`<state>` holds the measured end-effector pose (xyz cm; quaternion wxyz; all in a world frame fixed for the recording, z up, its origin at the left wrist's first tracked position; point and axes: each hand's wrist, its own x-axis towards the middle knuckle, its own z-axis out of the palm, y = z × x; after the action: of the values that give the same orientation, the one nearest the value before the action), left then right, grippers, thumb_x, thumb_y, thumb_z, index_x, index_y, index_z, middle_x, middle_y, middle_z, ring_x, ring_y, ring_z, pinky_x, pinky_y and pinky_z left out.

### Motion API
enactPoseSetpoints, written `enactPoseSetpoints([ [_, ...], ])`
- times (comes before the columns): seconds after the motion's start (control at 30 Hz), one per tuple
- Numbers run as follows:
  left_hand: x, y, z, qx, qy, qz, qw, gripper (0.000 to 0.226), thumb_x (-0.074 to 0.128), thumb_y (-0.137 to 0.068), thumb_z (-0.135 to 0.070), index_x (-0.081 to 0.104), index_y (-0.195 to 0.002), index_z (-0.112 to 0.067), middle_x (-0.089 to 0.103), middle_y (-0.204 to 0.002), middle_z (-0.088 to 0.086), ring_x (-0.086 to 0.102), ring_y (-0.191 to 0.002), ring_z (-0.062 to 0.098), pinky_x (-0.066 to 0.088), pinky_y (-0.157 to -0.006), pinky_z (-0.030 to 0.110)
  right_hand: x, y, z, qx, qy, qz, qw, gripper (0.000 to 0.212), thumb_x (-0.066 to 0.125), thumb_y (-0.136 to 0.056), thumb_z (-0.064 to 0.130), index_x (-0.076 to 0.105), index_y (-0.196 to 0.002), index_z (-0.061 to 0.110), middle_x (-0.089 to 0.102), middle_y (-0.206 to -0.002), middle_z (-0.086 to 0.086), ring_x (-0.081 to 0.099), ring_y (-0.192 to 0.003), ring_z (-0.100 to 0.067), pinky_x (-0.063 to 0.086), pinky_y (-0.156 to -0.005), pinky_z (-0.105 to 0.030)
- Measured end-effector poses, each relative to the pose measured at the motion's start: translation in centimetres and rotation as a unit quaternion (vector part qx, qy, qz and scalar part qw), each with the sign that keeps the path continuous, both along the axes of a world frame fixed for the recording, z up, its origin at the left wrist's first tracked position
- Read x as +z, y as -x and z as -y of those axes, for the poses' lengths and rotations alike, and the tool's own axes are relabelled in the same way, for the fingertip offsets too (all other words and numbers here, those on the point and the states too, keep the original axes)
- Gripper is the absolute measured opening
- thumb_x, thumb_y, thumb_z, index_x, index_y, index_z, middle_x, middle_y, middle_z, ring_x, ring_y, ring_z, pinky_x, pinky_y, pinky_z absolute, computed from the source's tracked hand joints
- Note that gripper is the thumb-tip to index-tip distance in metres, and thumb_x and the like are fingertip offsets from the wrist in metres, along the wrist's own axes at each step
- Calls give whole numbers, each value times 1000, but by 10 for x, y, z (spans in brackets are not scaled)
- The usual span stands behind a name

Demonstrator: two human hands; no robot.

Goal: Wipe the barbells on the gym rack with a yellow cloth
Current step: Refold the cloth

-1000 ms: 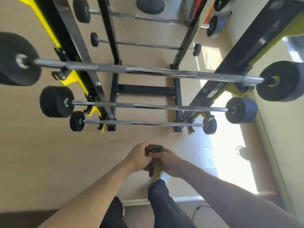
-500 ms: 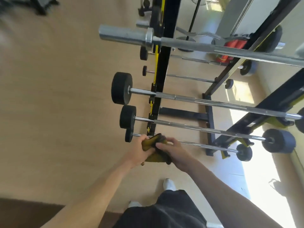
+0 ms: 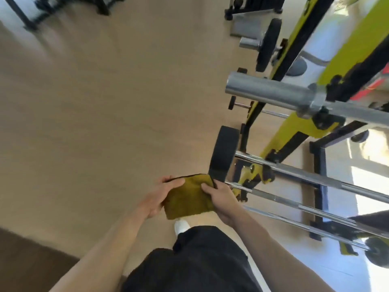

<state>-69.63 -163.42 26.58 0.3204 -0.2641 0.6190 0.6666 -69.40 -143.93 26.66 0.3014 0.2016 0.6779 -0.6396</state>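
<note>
You've got both hands, left [image 3: 156, 200] and right [image 3: 224, 202], pinching opposite edges of the yellow cloth [image 3: 189, 198], spread flat, likely prepping a clean face. Barbells [image 3: 315, 182] sit racked just right, untouched.

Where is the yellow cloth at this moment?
In the head view, the yellow cloth is low at centre, held between the left hand and right hand, just left of the rack's black weight plate.

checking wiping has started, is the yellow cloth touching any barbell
Cannot tell: in the head view the yellow cloth, held by both hands, overlaps the black weight plate, with no plain gap or contact.
</note>
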Motion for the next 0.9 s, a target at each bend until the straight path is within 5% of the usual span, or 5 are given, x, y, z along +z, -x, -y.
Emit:
enactPoseSetpoints([
  [0.23,-16,115,87,-14,-83,36,996,86,92,-66,-40,52,-137,-11,66,-126,16,67,-112,34,55,-94,50,-3,113,82,-114,30,4,993,17,51,-103,32,58,-118,29,66,-115,3,61,-109,-21,50,-101,-46],
  [0.43,-37,249,136,-35,-15,-4,999,75,95,-54,-47,69,-113,-9,73,-109,13,69,-103,30,55,-95,45,-12,222,118,-229,21,17,973,30,58,-100,28,53,-129,22,62,-117,-1,59,-109,-25,50,-101,-51],
  [0.57,-33,346,175,-169,24,-34,985,66,87,-60,-60,73,-103,-12,70,-103,10,65,-93,21,50,-76,29,-4,290,143,-297,23,21,954,40,64,-95,28,52,-133,20,61,-118,-2,59,-108,-27,51,-99,-51],
  [0.7,-13,448,188,-236,-37,-24,971,41,64,-91,-41,64,-120,-11,64,-117,10,60,-109,22,50,-97,37,7,354,169,-342,53,16,938,49,70,-90,26,49,-134,22,58,-125,-4,58,-113,-28,55,-92,-45],
  [0.9,-5,601,159,-319,-88,13,943,30,58,-98,-33,61,-122,-14,66,-120,10,63,-112,26,56,-90,38,8,466,170,-407,63,5,911,35,58,-96,4,53,-125,22,59,-122,-4,57,-112,-28,56,-84,-42],
])
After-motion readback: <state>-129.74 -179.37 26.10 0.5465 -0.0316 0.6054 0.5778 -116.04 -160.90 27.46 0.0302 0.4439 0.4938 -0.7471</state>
